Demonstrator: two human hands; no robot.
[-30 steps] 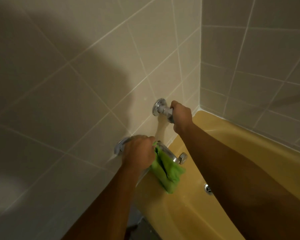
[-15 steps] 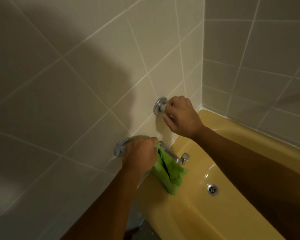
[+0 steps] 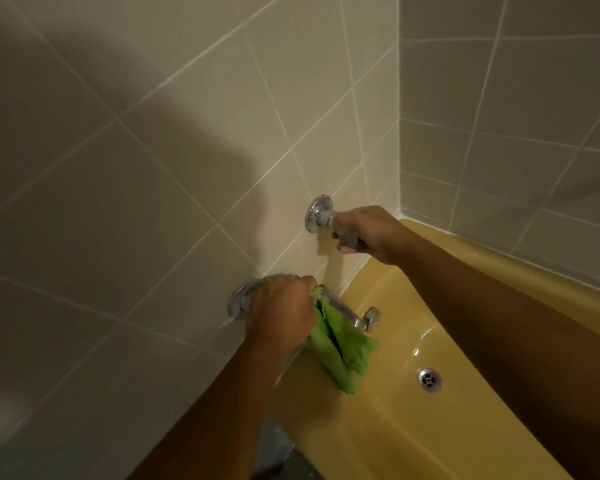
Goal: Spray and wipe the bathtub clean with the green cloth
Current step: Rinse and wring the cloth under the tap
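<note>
Mustard-yellow bathtub (image 3: 465, 427), plain, with pale glossy highlights near the round drain (image 3: 429, 379); drain silver chrome with dark slots. Bright lime green cloth (image 3: 340, 344), plain, no print, darker green in the folds. Left wall tiles (image 3: 153, 202) cream-beige, plain, white grout lines in a slanted grid, broad grey shadow across the upper left. Far wall tiles (image 3: 516, 133) greyer beige, same white grid. Far tap (image 3: 317, 213), near tap (image 3: 239, 303) and spout (image 3: 371, 318) shiny silver chrome. Dark grey floor strip (image 3: 284, 459) at the near edge.
</note>
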